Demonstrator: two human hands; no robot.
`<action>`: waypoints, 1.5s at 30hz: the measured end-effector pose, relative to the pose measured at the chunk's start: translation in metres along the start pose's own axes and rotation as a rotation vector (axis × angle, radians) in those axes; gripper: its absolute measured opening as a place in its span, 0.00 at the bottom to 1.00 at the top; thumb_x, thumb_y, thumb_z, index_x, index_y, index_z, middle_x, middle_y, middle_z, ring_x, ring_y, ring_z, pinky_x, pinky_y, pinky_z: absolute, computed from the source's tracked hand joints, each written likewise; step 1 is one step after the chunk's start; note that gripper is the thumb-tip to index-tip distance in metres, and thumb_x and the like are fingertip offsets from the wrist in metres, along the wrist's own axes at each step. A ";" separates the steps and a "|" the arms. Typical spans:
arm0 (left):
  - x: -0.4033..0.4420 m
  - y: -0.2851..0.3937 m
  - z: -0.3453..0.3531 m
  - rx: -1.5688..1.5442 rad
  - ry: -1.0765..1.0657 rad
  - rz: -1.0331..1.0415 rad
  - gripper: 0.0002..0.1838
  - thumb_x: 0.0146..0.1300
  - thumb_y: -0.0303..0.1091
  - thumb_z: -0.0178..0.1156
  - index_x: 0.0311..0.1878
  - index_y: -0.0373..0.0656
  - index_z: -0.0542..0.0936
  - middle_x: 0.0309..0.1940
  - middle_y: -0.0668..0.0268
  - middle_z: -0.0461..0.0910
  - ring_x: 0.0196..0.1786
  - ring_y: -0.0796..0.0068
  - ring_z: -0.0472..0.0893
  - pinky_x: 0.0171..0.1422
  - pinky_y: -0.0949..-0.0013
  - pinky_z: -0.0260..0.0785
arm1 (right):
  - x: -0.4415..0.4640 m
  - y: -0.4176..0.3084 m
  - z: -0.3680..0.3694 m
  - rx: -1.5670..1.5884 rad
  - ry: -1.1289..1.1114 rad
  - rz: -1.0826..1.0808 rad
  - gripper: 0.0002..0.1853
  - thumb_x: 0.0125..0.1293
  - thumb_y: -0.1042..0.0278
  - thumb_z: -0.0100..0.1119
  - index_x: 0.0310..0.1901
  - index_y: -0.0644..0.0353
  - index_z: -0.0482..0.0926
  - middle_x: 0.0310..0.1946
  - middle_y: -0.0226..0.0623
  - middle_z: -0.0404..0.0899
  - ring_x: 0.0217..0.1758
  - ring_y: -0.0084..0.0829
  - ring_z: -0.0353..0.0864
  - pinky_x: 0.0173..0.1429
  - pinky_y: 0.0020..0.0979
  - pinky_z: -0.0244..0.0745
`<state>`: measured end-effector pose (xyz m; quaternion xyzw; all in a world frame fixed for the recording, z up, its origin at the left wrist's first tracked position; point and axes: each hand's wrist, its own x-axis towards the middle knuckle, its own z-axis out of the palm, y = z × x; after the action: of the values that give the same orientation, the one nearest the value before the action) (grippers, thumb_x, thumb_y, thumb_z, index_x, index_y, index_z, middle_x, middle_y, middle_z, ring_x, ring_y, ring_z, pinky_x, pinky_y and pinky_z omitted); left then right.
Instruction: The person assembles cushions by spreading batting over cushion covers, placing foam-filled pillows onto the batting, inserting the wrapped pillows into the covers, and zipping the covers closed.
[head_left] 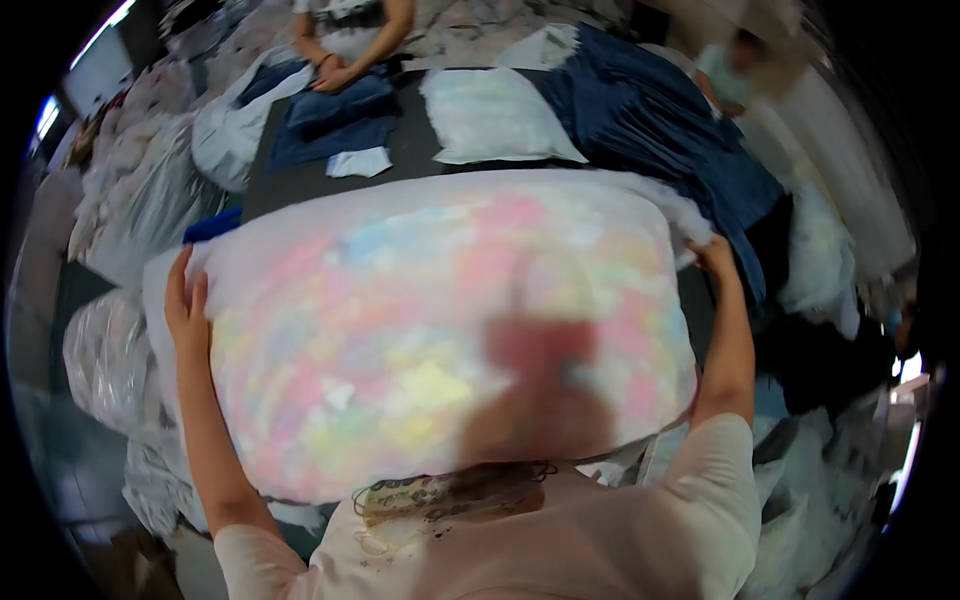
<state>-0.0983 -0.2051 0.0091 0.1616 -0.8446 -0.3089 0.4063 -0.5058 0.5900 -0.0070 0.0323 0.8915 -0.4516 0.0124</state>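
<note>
A large white, see-through pillow (pixel 440 330) stuffed with pink, yellow, blue and green pieces spans the space in front of my chest, over the near part of a dark table (pixel 290 192). At its upper left edge is my left hand (pixel 187 295), fingers raised and apart against the cover; whether it grips the fabric is unclear. My right hand (pixel 712 255) pinches the loose white cloth at the upper right corner. A shadow falls across the pillow's right half.
Across the table, a person's hands (pixel 335 75) rest on folded dark blue cloth (pixel 340 115). A smaller white pillow (pixel 500 115) lies beside a long blue cloth (pixel 640 110). Filled plastic bags (pixel 105 355) line the left. Another person (pixel 728 75) is at the upper right.
</note>
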 end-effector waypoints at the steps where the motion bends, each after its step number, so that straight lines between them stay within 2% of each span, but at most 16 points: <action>1: 0.001 0.001 -0.010 0.107 0.089 0.116 0.20 0.71 0.36 0.56 0.62 0.36 0.78 0.60 0.57 0.79 0.66 0.63 0.74 0.71 0.65 0.61 | -0.007 -0.017 -0.009 0.076 -0.010 0.034 0.05 0.58 0.70 0.70 0.32 0.58 0.82 0.20 0.28 0.77 0.17 0.20 0.72 0.20 0.23 0.65; 4: 0.004 0.008 -0.049 0.343 0.124 0.095 0.22 0.73 0.44 0.52 0.63 0.43 0.78 0.60 0.55 0.79 0.64 0.61 0.75 0.72 0.63 0.59 | 0.012 -0.030 -0.034 -0.050 -0.091 0.092 0.03 0.59 0.68 0.69 0.33 0.54 0.83 0.20 0.25 0.76 0.16 0.20 0.71 0.20 0.25 0.64; 6: -0.005 0.016 -0.057 0.869 0.050 0.049 0.26 0.72 0.49 0.55 0.66 0.46 0.75 0.65 0.52 0.74 0.67 0.57 0.73 0.74 0.62 0.57 | 0.070 0.011 -0.051 -0.310 -0.156 0.056 0.08 0.53 0.75 0.70 0.36 0.59 0.84 0.31 0.40 0.85 0.32 0.38 0.85 0.37 0.41 0.80; 8: -0.011 -0.009 -0.056 0.298 -0.087 -0.343 0.30 0.70 0.53 0.56 0.68 0.45 0.73 0.67 0.50 0.71 0.69 0.54 0.70 0.75 0.61 0.56 | 0.048 -0.078 -0.022 -1.196 -0.252 -0.252 0.18 0.47 0.81 0.69 0.44 0.65 0.83 0.46 0.53 0.85 0.52 0.49 0.84 0.56 0.42 0.78; 10: -0.015 -0.049 -0.042 0.108 -0.158 -0.397 0.36 0.68 0.59 0.57 0.71 0.44 0.70 0.70 0.47 0.67 0.72 0.51 0.66 0.76 0.61 0.56 | -0.011 -0.188 0.048 -0.789 0.002 -0.643 0.30 0.53 0.80 0.60 0.63 0.63 0.75 0.60 0.54 0.77 0.67 0.48 0.74 0.69 0.37 0.69; 12: -0.011 -0.037 -0.038 0.175 -0.166 -0.399 0.38 0.68 0.60 0.56 0.72 0.44 0.68 0.70 0.46 0.66 0.73 0.51 0.66 0.76 0.60 0.56 | -0.075 -0.286 0.123 -0.177 -0.543 -0.740 0.35 0.58 0.74 0.59 0.70 0.57 0.67 0.71 0.40 0.68 0.75 0.40 0.63 0.76 0.43 0.58; 15: -0.010 -0.041 -0.036 0.113 -0.161 -0.417 0.36 0.69 0.59 0.55 0.72 0.44 0.68 0.70 0.45 0.66 0.73 0.49 0.66 0.76 0.60 0.56 | -0.189 -0.382 0.232 -0.369 -0.815 -0.967 0.47 0.55 0.59 0.71 0.76 0.50 0.58 0.77 0.42 0.56 0.80 0.41 0.52 0.80 0.40 0.47; 17: -0.013 -0.039 -0.040 -0.087 -0.118 -0.420 0.35 0.70 0.58 0.54 0.72 0.44 0.69 0.69 0.44 0.66 0.73 0.48 0.66 0.76 0.60 0.55 | -0.217 -0.394 0.304 -0.280 -0.858 -1.046 0.52 0.54 0.55 0.72 0.78 0.49 0.54 0.78 0.44 0.52 0.82 0.42 0.49 0.81 0.36 0.47; 19: -0.020 -0.034 -0.054 -0.237 -0.060 -0.477 0.30 0.71 0.54 0.55 0.70 0.47 0.71 0.70 0.44 0.66 0.72 0.44 0.66 0.76 0.59 0.55 | -0.187 -0.368 0.384 -0.299 -0.657 -0.965 0.41 0.60 0.55 0.66 0.74 0.49 0.62 0.72 0.50 0.65 0.76 0.47 0.63 0.76 0.37 0.59; 22: -0.045 -0.060 -0.099 0.323 -0.278 -0.065 0.27 0.70 0.48 0.57 0.69 0.51 0.73 0.72 0.45 0.63 0.72 0.42 0.65 0.75 0.56 0.56 | -0.228 -0.406 0.384 -0.891 -0.479 -0.746 0.28 0.65 0.58 0.58 0.68 0.49 0.73 0.60 0.52 0.78 0.63 0.53 0.76 0.67 0.41 0.70; 24: -0.069 -0.056 -0.131 0.654 -0.199 0.210 0.26 0.68 0.42 0.60 0.69 0.54 0.74 0.74 0.47 0.60 0.73 0.41 0.62 0.75 0.53 0.55 | -0.233 -0.395 0.356 -0.552 -0.405 -0.909 0.20 0.68 0.64 0.53 0.62 0.50 0.78 0.50 0.51 0.83 0.54 0.56 0.80 0.60 0.46 0.75; 28: -0.130 -0.072 -0.167 0.077 -0.205 -0.177 0.40 0.64 0.35 0.63 0.76 0.37 0.57 0.75 0.46 0.58 0.77 0.52 0.59 0.78 0.59 0.52 | -0.315 -0.362 0.288 -0.494 -0.416 -0.991 0.22 0.72 0.66 0.50 0.65 0.56 0.74 0.63 0.52 0.74 0.66 0.54 0.73 0.69 0.45 0.68; 30: -0.151 -0.052 -0.189 -0.286 -0.542 -0.719 0.38 0.68 0.40 0.60 0.76 0.35 0.56 0.70 0.47 0.66 0.73 0.57 0.66 0.74 0.61 0.58 | -0.339 -0.335 0.278 -0.676 -0.509 -1.090 0.31 0.73 0.53 0.51 0.70 0.65 0.65 0.73 0.56 0.61 0.76 0.55 0.59 0.77 0.49 0.55; 36: -0.201 -0.080 -0.140 -0.462 -0.330 -0.562 0.38 0.65 0.44 0.67 0.69 0.31 0.64 0.59 0.55 0.76 0.59 0.63 0.77 0.63 0.65 0.69 | -0.388 -0.297 0.306 -0.848 -0.487 -0.952 0.55 0.64 0.28 0.52 0.70 0.80 0.55 0.74 0.67 0.51 0.81 0.55 0.47 0.81 0.50 0.43; 41: -0.160 -0.037 -0.129 -0.898 -0.197 -1.111 0.27 0.60 0.32 0.67 0.59 0.26 0.75 0.49 0.56 0.81 0.48 0.64 0.82 0.52 0.66 0.75 | -0.385 -0.280 0.349 -0.707 -0.213 -1.041 0.49 0.67 0.35 0.54 0.69 0.79 0.58 0.72 0.66 0.57 0.78 0.56 0.53 0.81 0.50 0.44; 45: -0.091 0.047 -0.172 -0.871 -0.257 -0.905 0.22 0.65 0.37 0.60 0.54 0.26 0.79 0.45 0.55 0.83 0.44 0.65 0.83 0.49 0.66 0.77 | -0.383 -0.283 0.339 -0.465 -0.264 -0.997 0.42 0.71 0.40 0.50 0.68 0.77 0.61 0.70 0.64 0.62 0.76 0.55 0.59 0.79 0.48 0.50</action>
<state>0.0920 -0.1890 0.0693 0.2839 -0.5320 -0.7816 0.1596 -0.1451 0.1318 0.0392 -0.4532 0.8658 -0.1948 -0.0842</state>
